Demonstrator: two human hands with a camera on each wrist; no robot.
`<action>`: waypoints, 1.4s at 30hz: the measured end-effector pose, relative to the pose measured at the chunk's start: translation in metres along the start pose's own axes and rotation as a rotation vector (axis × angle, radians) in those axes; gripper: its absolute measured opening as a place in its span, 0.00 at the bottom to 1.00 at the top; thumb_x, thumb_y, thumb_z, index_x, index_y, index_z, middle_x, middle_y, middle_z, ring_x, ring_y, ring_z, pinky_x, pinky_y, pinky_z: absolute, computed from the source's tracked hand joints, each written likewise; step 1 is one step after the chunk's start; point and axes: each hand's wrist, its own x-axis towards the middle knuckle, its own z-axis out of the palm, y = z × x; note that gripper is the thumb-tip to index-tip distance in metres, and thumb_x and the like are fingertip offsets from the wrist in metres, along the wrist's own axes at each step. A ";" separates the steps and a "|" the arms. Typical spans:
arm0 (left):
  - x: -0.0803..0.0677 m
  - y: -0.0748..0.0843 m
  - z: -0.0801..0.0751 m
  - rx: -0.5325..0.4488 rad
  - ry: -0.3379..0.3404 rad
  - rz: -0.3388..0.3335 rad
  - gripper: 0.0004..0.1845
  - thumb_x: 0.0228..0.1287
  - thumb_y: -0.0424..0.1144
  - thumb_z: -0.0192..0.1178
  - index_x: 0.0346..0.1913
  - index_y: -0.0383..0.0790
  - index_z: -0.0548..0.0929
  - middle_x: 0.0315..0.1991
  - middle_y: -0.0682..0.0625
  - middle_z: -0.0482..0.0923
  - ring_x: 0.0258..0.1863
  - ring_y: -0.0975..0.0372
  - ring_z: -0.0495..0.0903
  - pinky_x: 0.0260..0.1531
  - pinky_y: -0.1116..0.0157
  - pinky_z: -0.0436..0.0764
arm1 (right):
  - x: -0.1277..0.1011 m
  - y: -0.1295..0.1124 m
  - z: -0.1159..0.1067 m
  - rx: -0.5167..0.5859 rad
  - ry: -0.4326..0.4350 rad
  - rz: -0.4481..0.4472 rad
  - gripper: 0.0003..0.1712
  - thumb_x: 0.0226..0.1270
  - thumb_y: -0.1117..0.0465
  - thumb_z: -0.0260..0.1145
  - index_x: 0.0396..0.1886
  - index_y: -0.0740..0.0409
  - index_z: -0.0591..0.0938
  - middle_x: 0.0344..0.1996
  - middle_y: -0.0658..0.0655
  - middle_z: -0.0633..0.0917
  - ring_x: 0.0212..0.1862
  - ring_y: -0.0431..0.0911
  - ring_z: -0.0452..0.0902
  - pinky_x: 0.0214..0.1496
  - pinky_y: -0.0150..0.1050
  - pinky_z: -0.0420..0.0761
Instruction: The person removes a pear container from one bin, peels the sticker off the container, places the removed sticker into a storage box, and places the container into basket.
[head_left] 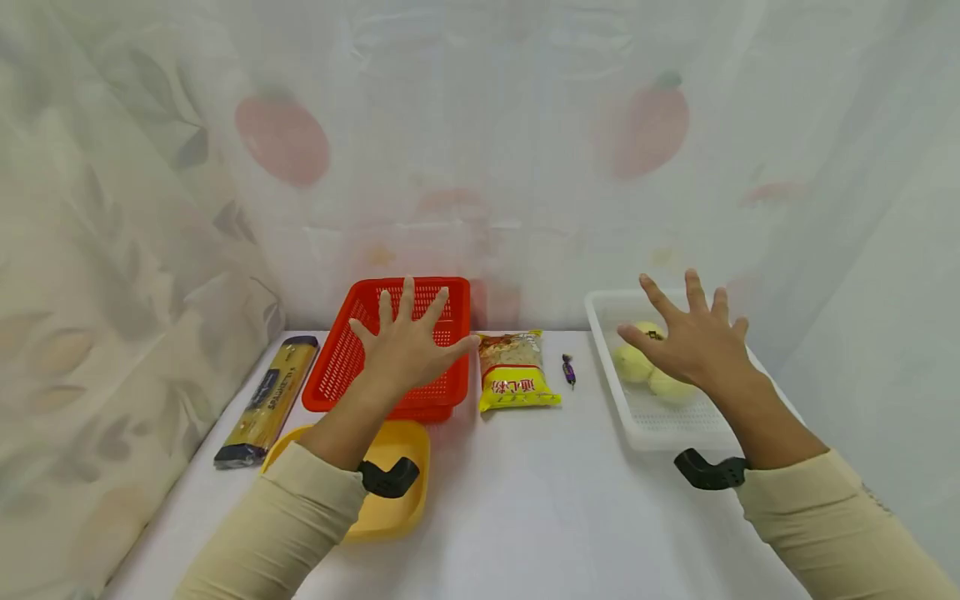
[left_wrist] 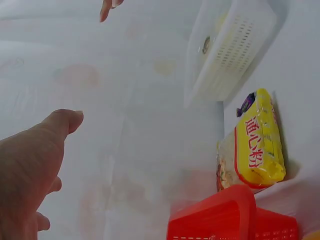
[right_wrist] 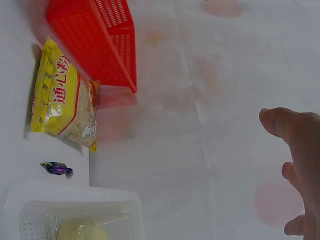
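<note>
My left hand [head_left: 408, 350] is held up with its fingers spread, in front of the red basket [head_left: 337, 367], and holds nothing. Spread likewise, my right hand [head_left: 697, 342] hovers over the white basket [head_left: 637, 437], also holding nothing. Inside that basket sit pale yellow round fruits [head_left: 633, 364] in a clear plastic pack, partly hidden by the hand. Between the two baskets lies a yellow bag of pasta [head_left: 517, 371]. A small purple wrapped candy [head_left: 569, 371] lies to its right. In the right wrist view the candy [right_wrist: 57, 168] is beside the white basket.
At the far left lies a pack of spaghetti [head_left: 270, 400]. A yellow basin [head_left: 408, 475] stands in front of the red basket, partly behind my left forearm. White printed curtains [head_left: 480, 167] close off the back and sides of the white table [head_left: 540, 500].
</note>
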 end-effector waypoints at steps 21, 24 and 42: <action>-0.011 0.055 0.028 -0.020 0.027 0.079 0.49 0.52 0.81 0.42 0.76 0.65 0.51 0.77 0.47 0.36 0.73 0.41 0.39 0.57 0.28 0.38 | -0.006 0.034 0.000 -0.033 0.092 -0.046 0.48 0.65 0.26 0.47 0.78 0.40 0.48 0.71 0.76 0.45 0.64 0.81 0.43 0.50 0.77 0.55; -0.012 0.063 0.035 -0.014 0.028 0.090 0.50 0.52 0.81 0.42 0.76 0.65 0.51 0.77 0.46 0.36 0.72 0.41 0.41 0.57 0.28 0.41 | -0.007 0.039 0.001 -0.026 0.099 -0.048 0.48 0.65 0.27 0.47 0.78 0.40 0.49 0.71 0.76 0.45 0.64 0.81 0.44 0.51 0.76 0.54; -0.023 0.097 0.074 -0.081 0.014 0.124 0.45 0.53 0.80 0.42 0.75 0.69 0.55 0.77 0.46 0.40 0.73 0.44 0.43 0.56 0.27 0.44 | -0.007 0.068 0.013 0.090 0.167 -0.078 0.46 0.67 0.33 0.54 0.78 0.44 0.52 0.71 0.76 0.47 0.64 0.81 0.44 0.56 0.77 0.49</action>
